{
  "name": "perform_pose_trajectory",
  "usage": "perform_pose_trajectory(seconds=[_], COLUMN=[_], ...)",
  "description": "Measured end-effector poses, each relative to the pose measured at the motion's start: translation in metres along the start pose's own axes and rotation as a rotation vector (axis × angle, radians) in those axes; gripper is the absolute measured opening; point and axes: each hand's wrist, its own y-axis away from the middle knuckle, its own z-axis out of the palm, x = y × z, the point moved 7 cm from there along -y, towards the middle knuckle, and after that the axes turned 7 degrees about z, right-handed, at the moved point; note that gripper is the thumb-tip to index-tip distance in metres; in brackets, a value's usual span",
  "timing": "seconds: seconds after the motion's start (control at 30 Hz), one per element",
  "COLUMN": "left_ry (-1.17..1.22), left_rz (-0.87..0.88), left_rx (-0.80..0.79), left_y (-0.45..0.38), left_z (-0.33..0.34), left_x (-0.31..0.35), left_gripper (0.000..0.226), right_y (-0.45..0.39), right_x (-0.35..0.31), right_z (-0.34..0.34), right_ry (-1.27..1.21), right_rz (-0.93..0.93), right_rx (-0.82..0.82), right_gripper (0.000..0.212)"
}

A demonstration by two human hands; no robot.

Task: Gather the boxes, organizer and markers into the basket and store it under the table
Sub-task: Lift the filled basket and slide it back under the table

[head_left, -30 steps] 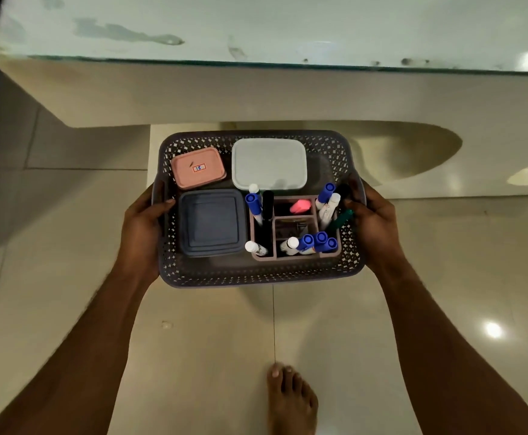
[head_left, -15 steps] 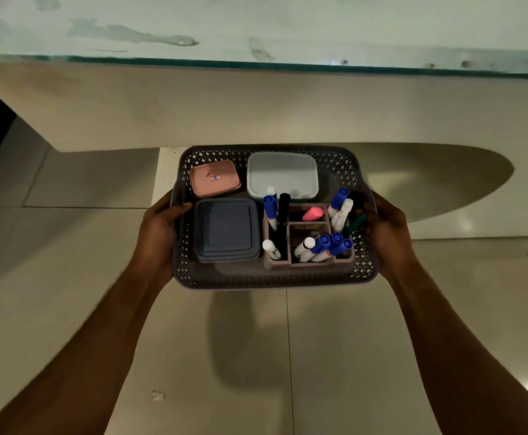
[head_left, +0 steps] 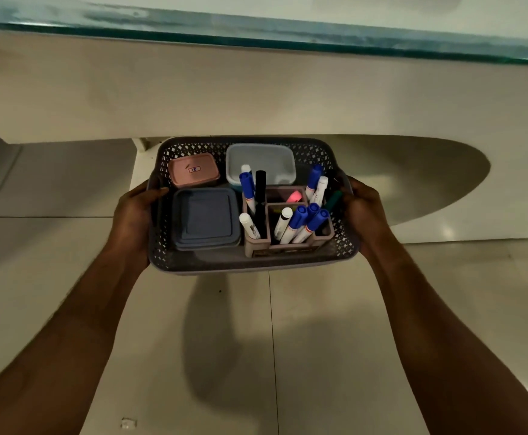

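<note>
A grey perforated basket (head_left: 250, 262) hangs above the tiled floor, in front of the table edge. My left hand (head_left: 132, 221) grips its left side and my right hand (head_left: 366, 215) grips its right side. Inside lie a pink box (head_left: 193, 169) at the back left, a pale white box (head_left: 261, 163) at the back right and a blue-grey box (head_left: 204, 218) at the front left. The pink organizer (head_left: 258, 246) stands at the front right, filled with several markers (head_left: 300, 221), mostly blue-capped, with one black and one pink.
The glass-edged table top (head_left: 287, 36) spans the upper frame with its cream apron (head_left: 256, 95) below. A white base panel (head_left: 140, 171) lies behind the basket. Glossy floor tiles (head_left: 350, 340) stretch underneath, with a small scrap (head_left: 128, 423) near the bottom left.
The basket has sunk lower and moved forward toward the space beneath the table, and my head has dropped with it. My foot has left the view. Both hands keep their grip.
</note>
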Motion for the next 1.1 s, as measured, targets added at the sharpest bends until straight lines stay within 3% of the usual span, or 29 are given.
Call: perform_pose_trajectory(seconds=[0.27,0.4,0.5,0.6,0.67,0.77,0.93,1.1], left_ry=[-0.021,-0.093,-0.484,-1.005,-1.194,-1.443,-1.652,-1.751], left_rz=[-0.009,0.05,0.335,0.792,0.924,0.939,0.878,0.942], left_rx=[0.011,0.065,0.259,0.227,0.105,0.008,0.01,0.041], left_y=[-0.015,-0.015,0.005,0.063,0.094,0.113,0.112,0.104], left_z=[0.002,0.002,0.002,0.047,0.079,0.096,0.088,0.091], left_x=[0.001,0.009,0.04,0.065,0.051,0.01,-0.024,-0.03], left_gripper=[0.037,0.023,0.042,0.05,0.056,0.068,0.08,0.08], right_y=[-0.01,-0.012,0.009,0.061,0.102,0.133,0.124,0.108], right_x=[-0.005,-0.012,-0.032,-0.052,-0.048,-0.012,0.039,0.053], right_z=[0.004,0.0,-0.009,-0.004,0.023,0.059,0.068,0.074], right_ry=[-0.019,0.086,0.313,0.538,0.687,0.877,1.097,1.272], right_rz=[-0.002,-0.069,-0.256,-0.601,-0.867,-1.03,-0.923,-0.806], right_rx=[0.031,0.103,0.32,0.558,0.547,0.449,0.413,0.471], right_gripper=[0.029,0.022,0.037,0.055,0.059,0.071,0.09,0.1])
